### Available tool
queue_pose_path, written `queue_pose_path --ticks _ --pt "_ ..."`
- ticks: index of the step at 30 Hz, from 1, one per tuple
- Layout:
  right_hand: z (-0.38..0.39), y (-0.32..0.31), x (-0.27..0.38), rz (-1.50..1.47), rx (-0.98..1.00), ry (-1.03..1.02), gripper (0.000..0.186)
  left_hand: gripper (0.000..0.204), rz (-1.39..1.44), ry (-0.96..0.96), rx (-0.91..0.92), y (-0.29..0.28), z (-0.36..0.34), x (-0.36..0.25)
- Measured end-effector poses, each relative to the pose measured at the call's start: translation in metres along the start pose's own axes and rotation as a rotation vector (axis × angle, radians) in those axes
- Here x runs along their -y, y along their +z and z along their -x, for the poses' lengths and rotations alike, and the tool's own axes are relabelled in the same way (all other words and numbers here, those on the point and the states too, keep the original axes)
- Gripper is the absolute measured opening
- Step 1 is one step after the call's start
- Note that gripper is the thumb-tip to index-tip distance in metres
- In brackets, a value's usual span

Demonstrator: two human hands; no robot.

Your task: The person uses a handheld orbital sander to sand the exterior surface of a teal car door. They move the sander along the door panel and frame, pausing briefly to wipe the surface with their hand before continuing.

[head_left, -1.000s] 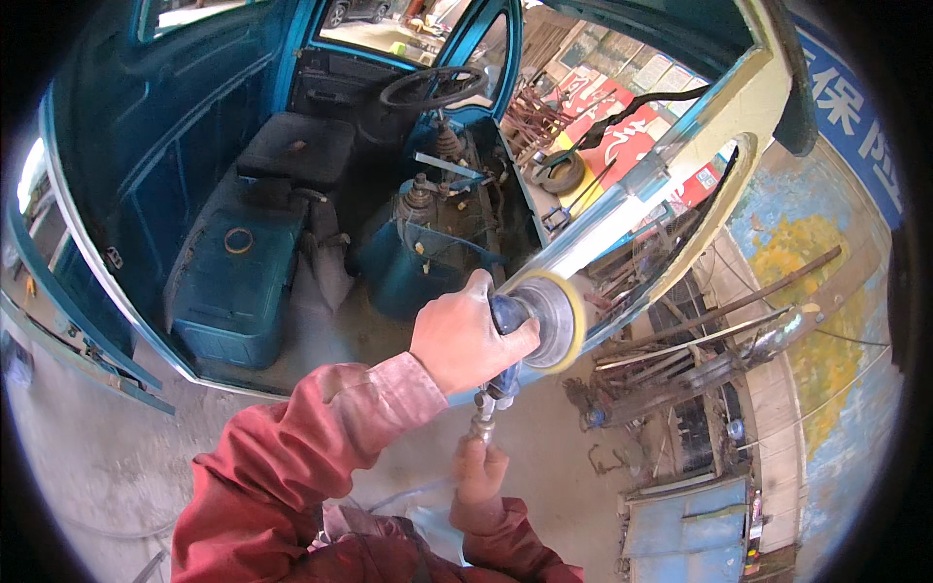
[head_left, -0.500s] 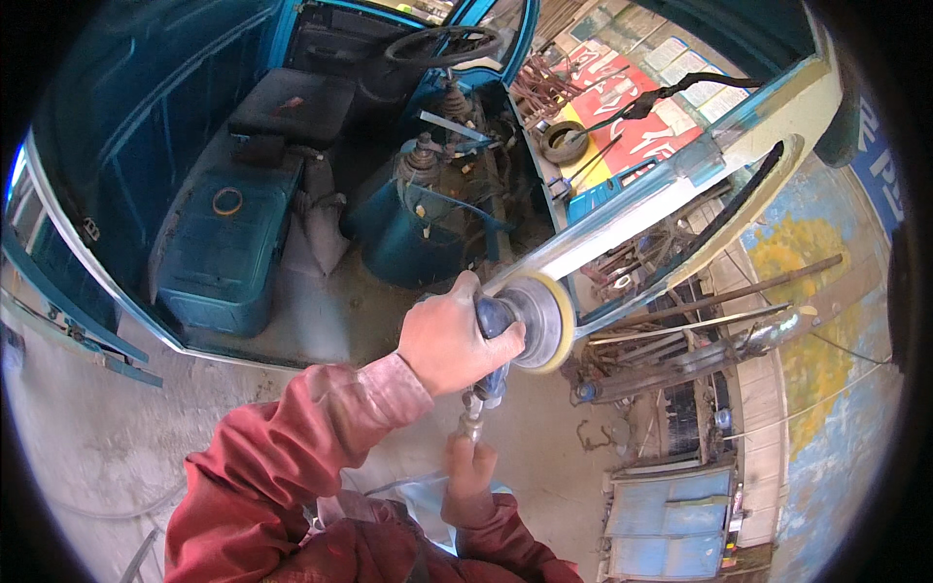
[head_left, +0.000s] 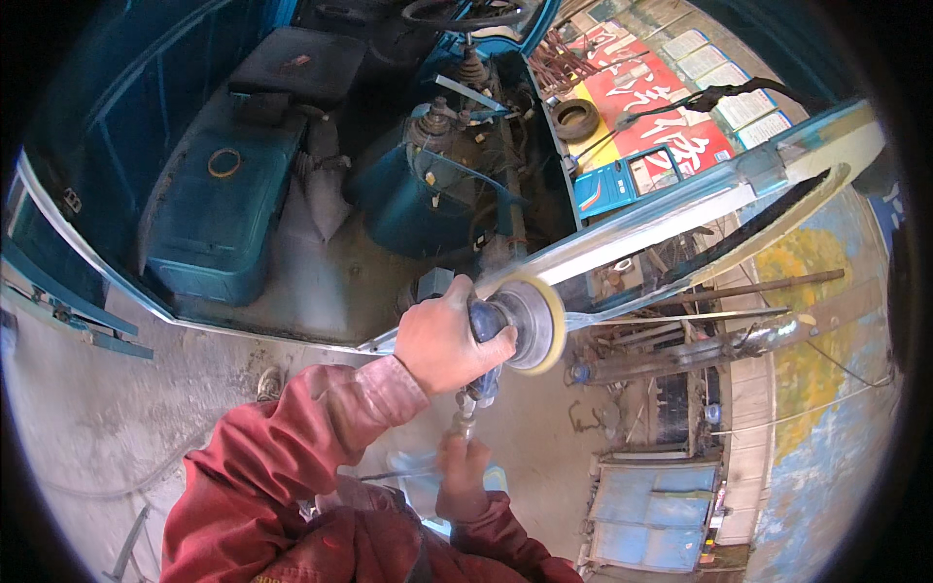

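My left hand [head_left: 437, 345] is wrapped round the dark blue body of a power sander [head_left: 484, 321], whose round grey head with a yellow-edged disc [head_left: 535, 325] sits at the lower stretch of a pale, partly bare door pillar [head_left: 661, 222]. Whether the disc touches the pillar is hard to tell. Below it, my right hand [head_left: 461, 471] is closed round the sander's metal hose fitting [head_left: 466, 418]. Both forearms wear dusty red sleeves. Behind the sander lies the open blue vehicle cab, with a blue box seat base [head_left: 209, 248] and a dark seat cushion [head_left: 296, 73].
A steering wheel [head_left: 462, 15] and levers [head_left: 474, 66] stand inside the cab. An open door [head_left: 68, 291] hangs at left. At right are a tyre [head_left: 575, 120], a red signboard [head_left: 646, 97], piled metal pipes [head_left: 739, 325] and a blue panel [head_left: 651, 515]. A hose crosses the floor at lower left.
The sander and both my hands have shifted slightly left within the picture. The cab has slid upward in view and the pillar lies at a flatter angle.
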State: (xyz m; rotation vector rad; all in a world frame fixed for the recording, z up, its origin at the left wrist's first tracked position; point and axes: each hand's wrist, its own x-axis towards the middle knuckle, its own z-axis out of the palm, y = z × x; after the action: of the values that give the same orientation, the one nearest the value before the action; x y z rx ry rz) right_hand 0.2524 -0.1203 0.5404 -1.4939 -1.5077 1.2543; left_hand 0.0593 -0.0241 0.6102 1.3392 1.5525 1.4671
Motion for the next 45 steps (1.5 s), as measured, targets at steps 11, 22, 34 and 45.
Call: queue_pose_path --ticks 11,22,34,45 --pt "-0.007 -0.017 -0.018 0.130 0.063 0.022 0.047 0.067 0.008 -0.043 0.033 0.017 0.002 0.022" --pt "-0.009 -0.020 -0.038 0.258 0.040 -0.153 0.040 0.067 0.008 -0.113 0.018 0.035 0.009 0.044" --pt "-0.017 -0.038 -0.044 0.091 0.065 0.125 0.045 0.059 0.055 -0.137 0.032 0.040 0.005 0.031" --pt "-0.016 -0.043 -0.054 0.098 0.104 0.165 0.045 0.062 0.060 -0.178 -0.001 0.048 0.014 0.052"
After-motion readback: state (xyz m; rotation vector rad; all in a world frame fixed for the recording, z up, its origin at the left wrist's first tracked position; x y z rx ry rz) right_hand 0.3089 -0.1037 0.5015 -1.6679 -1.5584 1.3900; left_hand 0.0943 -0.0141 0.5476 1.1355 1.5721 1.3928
